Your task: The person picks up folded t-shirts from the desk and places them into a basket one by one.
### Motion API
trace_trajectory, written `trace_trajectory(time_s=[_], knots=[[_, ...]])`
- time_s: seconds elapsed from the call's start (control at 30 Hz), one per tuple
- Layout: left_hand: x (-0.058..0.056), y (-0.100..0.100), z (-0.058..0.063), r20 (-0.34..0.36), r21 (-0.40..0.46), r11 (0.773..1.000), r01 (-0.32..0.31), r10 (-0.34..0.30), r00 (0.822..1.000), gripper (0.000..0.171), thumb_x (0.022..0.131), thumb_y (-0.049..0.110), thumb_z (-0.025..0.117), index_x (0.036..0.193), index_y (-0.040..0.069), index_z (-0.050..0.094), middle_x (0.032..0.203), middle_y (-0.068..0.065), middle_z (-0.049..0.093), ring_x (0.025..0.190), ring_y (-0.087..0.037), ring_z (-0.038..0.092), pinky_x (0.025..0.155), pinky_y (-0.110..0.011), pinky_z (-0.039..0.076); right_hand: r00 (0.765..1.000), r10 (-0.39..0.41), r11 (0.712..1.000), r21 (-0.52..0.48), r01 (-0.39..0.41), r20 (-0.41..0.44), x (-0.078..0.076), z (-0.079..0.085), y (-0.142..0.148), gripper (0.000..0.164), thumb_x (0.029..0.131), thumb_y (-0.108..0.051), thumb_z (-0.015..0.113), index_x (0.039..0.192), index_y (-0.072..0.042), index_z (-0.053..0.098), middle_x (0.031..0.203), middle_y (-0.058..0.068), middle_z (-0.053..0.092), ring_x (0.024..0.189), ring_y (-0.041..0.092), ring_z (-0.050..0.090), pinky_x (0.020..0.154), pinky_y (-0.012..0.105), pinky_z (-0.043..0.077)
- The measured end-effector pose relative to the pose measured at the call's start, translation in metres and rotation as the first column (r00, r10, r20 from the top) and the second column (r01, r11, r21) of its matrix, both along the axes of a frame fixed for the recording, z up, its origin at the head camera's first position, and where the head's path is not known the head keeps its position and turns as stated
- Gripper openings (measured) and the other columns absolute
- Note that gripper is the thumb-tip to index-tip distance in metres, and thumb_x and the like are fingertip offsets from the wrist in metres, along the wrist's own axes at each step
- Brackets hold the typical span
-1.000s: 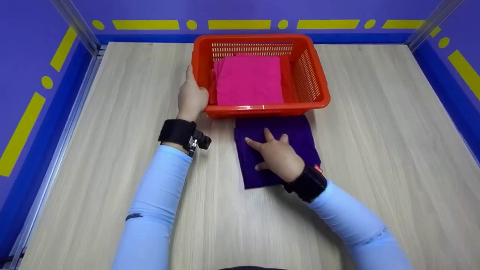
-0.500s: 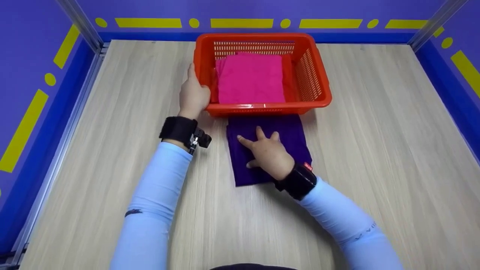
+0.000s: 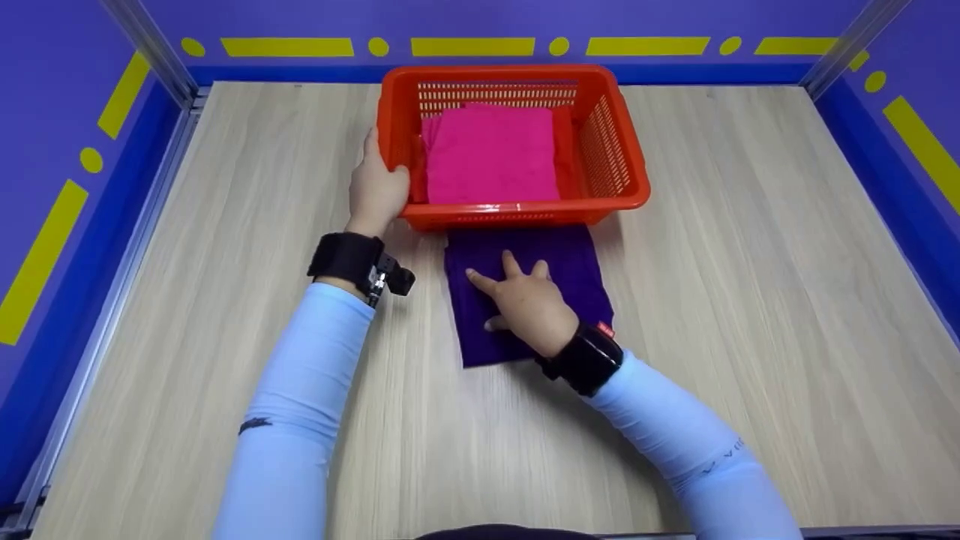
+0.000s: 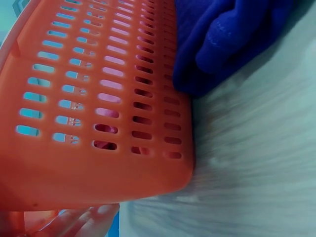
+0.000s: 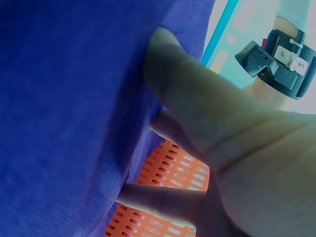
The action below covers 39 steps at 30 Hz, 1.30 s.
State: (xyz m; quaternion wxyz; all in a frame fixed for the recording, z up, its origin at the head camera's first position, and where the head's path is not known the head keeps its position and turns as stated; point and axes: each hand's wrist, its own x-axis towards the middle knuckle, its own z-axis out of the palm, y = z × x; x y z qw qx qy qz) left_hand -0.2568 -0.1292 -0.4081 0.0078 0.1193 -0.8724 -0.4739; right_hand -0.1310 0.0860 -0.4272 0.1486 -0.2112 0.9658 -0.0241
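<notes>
On the table, just in front of the basket, lies a folded purple cloth (image 3: 480, 315). My right hand (image 3: 529, 304) rests on it with the fingers spread. Seen from the right wrist, the thumb (image 5: 197, 94) and fingertips press against the fabric (image 5: 54, 108). My left hand (image 3: 375, 187) holds the left side of the red plastic basket (image 3: 517, 210), its thumb over the rim near the front corner. From the left wrist, the basket's slotted wall (image 4: 98, 173) fills the view, with the rolled folds of the purple cloth (image 4: 232, 39) beside its base.
Inside the basket lies a folded pink cloth (image 3: 491, 154), with a red cloth (image 3: 566, 142) showing at its right. The basket stands toward the back of the wood-patterned table (image 3: 720, 300). Blue panels (image 3: 480, 19) with yellow marks wall in the back and sides.
My right hand has slid the purple cloth slightly to the left along the basket's front. My left hand has kept its place on the basket.
</notes>
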Motion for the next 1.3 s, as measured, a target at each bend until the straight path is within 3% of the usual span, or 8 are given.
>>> trace_trajectory(time_s=[0.13,0.3,0.5,0.93,1.07,1.17,1.23,1.3], knots=[[0.001,-0.003,-0.003,-0.006,0.013,1.0,-0.003,0.003,1.0,0.074,0.099,0.012,0.045,0.164,0.016,0.01,0.15,-0.018,0.049,0.125,-0.024,0.055,0.104,-0.036,0.045,1.0,-0.002,1.0,0.006,0.002,-0.005,0.0,-0.002,-0.003,0.082,0.082,-0.042,0.078,0.155,-0.035,0.042,0.156,0.03,0.034,0.104,0.055,0.05,0.068,0.051,0.06],[0.003,-0.006,-0.007,-0.007,0.028,0.999,-0.022,0.022,1.0,0.073,0.1,0.012,0.046,0.164,0.016,0.011,0.144,-0.02,0.055,0.114,-0.024,0.06,0.095,-0.036,0.049,1.0,0.009,1.0,0.012,-0.009,-0.024,0.002,-0.005,-0.012,0.081,0.082,-0.042,0.078,0.155,-0.035,0.043,0.156,0.03,0.036,0.099,0.05,0.05,0.063,0.047,0.06],[0.003,-0.005,-0.009,-0.01,0.023,0.999,-0.036,0.036,0.999,0.071,0.101,0.013,0.046,0.164,0.016,0.014,0.149,-0.017,0.051,0.123,-0.024,0.058,0.103,-0.036,0.047,0.999,0.018,1.0,0.022,-0.017,-0.047,0.005,-0.008,-0.017,0.078,0.083,-0.043,0.078,0.153,-0.036,0.045,0.155,0.027,0.039,0.097,0.048,0.052,0.06,0.045,0.06],[0.001,-0.001,-0.008,-0.025,0.047,0.997,-0.057,0.059,0.998,0.068,0.102,0.015,0.047,0.163,0.017,0.02,0.152,-0.013,0.049,0.121,-0.024,0.059,0.099,-0.035,0.048,0.999,0.021,1.0,-0.011,-0.021,-0.042,0.003,-0.007,-0.012,0.077,0.083,-0.04,0.078,0.154,-0.032,0.046,0.154,0.03,0.039,0.103,0.056,0.05,0.064,0.05,0.06],[0.006,-0.006,-0.009,-0.021,0.125,0.992,-0.02,0.023,1.0,0.07,0.102,0.016,0.048,0.164,0.016,0.015,0.158,-0.011,0.04,0.131,-0.023,0.051,0.108,-0.034,0.042,0.999,0.025,0.999,-0.022,-0.026,-0.042,0.002,-0.007,-0.011,0.078,0.084,-0.042,0.077,0.154,-0.028,0.046,0.152,0.03,0.04,0.112,0.061,0.049,0.07,0.055,0.06],[0.013,-0.01,-0.01,-0.019,0.202,0.979,0.032,-0.029,0.999,0.071,0.102,0.019,0.049,0.163,0.013,0.012,0.162,-0.012,0.033,0.139,-0.023,0.043,0.114,-0.033,0.035,0.998,0.008,1.0,-0.021,-0.01,-0.068,0.004,-0.008,-0.008,0.08,0.083,-0.048,0.076,0.154,-0.026,0.046,0.151,0.029,0.043,0.114,0.058,0.05,0.07,0.055,0.06],[0.019,-0.013,-0.01,-0.004,0.233,0.97,0.066,-0.067,0.998,0.074,0.103,0.027,0.05,0.163,0.01,0.01,0.165,-0.012,0.026,0.144,-0.023,0.036,0.118,-0.033,0.029,0.995,-0.005,1.0,-0.023,0.003,-0.099,0.006,-0.009,-0.006,0.08,0.083,-0.051,0.075,0.154,-0.025,0.047,0.149,0.028,0.046,0.113,0.055,0.051,0.068,0.055,0.06],[0.027,-0.015,-0.012,0.012,0.26,0.96,0.1,-0.107,0.994,0.081,0.103,0.037,0.052,0.163,0.007,0.008,0.165,-0.015,0.023,0.143,-0.025,0.039,0.118,-0.034,0.029,0.991,-0.007,1.0,-0.029,0.003,-0.13,0.008,-0.011,-0.003,0.08,0.084,-0.053,0.074,0.153,-0.023,0.048,0.147,0.028,0.048,0.112,0.054,0.052,0.066,0.055,0.06]])
